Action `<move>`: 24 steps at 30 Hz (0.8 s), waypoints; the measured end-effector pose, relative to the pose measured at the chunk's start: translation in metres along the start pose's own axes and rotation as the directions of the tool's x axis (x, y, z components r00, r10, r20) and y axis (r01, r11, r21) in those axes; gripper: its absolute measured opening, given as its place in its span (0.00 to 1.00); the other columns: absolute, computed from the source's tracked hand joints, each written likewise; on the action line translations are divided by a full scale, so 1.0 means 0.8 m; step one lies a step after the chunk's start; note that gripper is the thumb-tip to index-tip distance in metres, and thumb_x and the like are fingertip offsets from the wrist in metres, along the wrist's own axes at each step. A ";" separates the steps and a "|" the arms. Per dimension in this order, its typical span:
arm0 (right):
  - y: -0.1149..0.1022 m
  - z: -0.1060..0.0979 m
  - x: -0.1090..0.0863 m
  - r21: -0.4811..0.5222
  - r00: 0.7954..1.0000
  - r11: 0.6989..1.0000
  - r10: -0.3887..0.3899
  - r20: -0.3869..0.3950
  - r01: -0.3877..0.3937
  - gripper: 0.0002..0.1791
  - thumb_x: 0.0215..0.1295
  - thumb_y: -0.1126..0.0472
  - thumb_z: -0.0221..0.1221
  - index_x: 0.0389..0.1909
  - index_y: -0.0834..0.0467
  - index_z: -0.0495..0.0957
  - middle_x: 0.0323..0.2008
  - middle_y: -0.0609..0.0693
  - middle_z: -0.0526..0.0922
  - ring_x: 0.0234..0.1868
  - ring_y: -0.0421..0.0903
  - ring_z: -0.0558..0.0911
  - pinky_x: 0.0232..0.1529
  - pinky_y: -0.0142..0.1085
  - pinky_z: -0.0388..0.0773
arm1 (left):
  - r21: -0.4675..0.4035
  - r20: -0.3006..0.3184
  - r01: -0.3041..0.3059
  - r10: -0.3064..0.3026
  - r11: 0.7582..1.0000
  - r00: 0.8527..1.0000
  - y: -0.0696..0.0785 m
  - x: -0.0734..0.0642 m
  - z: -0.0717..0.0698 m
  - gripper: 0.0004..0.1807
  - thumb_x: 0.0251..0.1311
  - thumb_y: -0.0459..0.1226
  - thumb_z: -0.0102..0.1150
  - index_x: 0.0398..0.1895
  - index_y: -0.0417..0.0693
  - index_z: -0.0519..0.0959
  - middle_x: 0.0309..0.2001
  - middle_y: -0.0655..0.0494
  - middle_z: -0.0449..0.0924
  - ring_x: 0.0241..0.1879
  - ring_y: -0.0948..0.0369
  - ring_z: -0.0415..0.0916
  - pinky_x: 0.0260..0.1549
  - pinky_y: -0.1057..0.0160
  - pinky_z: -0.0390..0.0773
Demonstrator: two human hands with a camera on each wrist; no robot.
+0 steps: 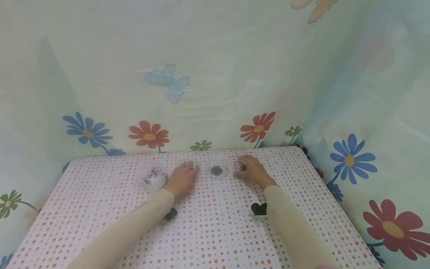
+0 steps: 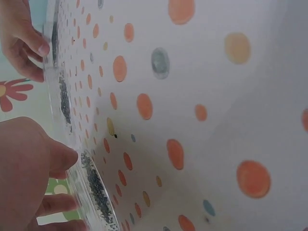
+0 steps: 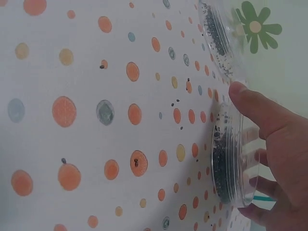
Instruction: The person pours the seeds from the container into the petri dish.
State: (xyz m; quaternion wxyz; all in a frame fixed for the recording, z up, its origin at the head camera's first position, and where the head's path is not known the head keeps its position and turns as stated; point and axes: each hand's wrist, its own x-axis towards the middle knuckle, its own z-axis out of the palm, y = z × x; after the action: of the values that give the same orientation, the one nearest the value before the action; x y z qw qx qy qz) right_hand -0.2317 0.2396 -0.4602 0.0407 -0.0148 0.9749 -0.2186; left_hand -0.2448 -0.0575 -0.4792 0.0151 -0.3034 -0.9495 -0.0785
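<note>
My left hand (image 1: 183,180) grips a clear round petri dish (image 2: 98,192) of small dark grains, largely hidden under it in the head view. On the right, my right hand (image 1: 254,172) holds a similar right-hand petri dish (image 3: 225,159), its thumb at the near end and fingers around the far side. Between the hands stands a middle petri dish (image 1: 216,171), also with dark grains, touched by neither hand in the head view. Left of my left hand is a clear container (image 1: 155,177) with dark specks inside.
A dotted cloth covers the table (image 1: 215,231), its back edge close behind the dishes. A few loose dark grains (image 3: 136,162) lie on the cloth. Black heart shapes (image 1: 258,209) show beside the forearms. A flowered sheet (image 1: 215,93) hangs behind and at the sides.
</note>
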 end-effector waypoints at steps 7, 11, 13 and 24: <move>-0.003 0.002 -0.004 -0.085 0.999 0.996 -0.033 -0.030 0.031 0.41 0.60 0.43 0.63 0.69 0.59 0.64 0.71 0.63 0.61 0.72 0.64 0.60 0.67 0.69 0.54 | 0.002 0.016 -0.012 0.012 1.000 1.000 -0.003 0.001 0.009 0.25 0.71 0.40 0.44 0.70 0.51 0.65 0.71 0.42 0.62 0.70 0.43 0.60 0.68 0.45 0.65; -0.011 0.004 -0.004 -0.103 0.992 0.991 -0.090 -0.092 0.080 0.38 0.62 0.42 0.61 0.67 0.58 0.66 0.70 0.62 0.63 0.72 0.62 0.60 0.71 0.66 0.51 | 0.038 -0.005 -0.028 0.028 0.999 1.000 -0.008 0.000 0.011 0.26 0.70 0.42 0.47 0.71 0.50 0.64 0.70 0.42 0.62 0.70 0.43 0.60 0.69 0.46 0.64; -0.017 0.007 -0.003 -0.115 0.986 0.988 -0.120 -0.112 0.107 0.36 0.64 0.43 0.59 0.67 0.58 0.67 0.70 0.61 0.65 0.72 0.61 0.61 0.71 0.66 0.50 | 0.048 -0.008 -0.028 0.029 0.998 1.000 -0.011 -0.001 0.010 0.26 0.70 0.42 0.47 0.71 0.51 0.64 0.71 0.42 0.62 0.70 0.44 0.60 0.70 0.47 0.64; -0.039 0.020 -0.015 -0.240 0.961 0.948 -0.245 -0.131 0.209 0.31 0.69 0.43 0.52 0.67 0.56 0.67 0.68 0.59 0.68 0.71 0.59 0.64 0.71 0.64 0.55 | 0.018 0.023 -0.030 0.030 0.999 0.999 -0.010 0.001 -0.007 0.31 0.68 0.44 0.51 0.72 0.47 0.61 0.73 0.42 0.56 0.74 0.45 0.54 0.72 0.46 0.58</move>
State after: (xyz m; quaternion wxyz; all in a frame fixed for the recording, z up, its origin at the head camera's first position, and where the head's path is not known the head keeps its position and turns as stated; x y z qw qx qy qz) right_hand -0.2177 0.2054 -0.4602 -0.0647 -0.1140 0.9852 -0.1109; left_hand -0.2504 -0.0645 -0.4745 0.0082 -0.3184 -0.9456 -0.0663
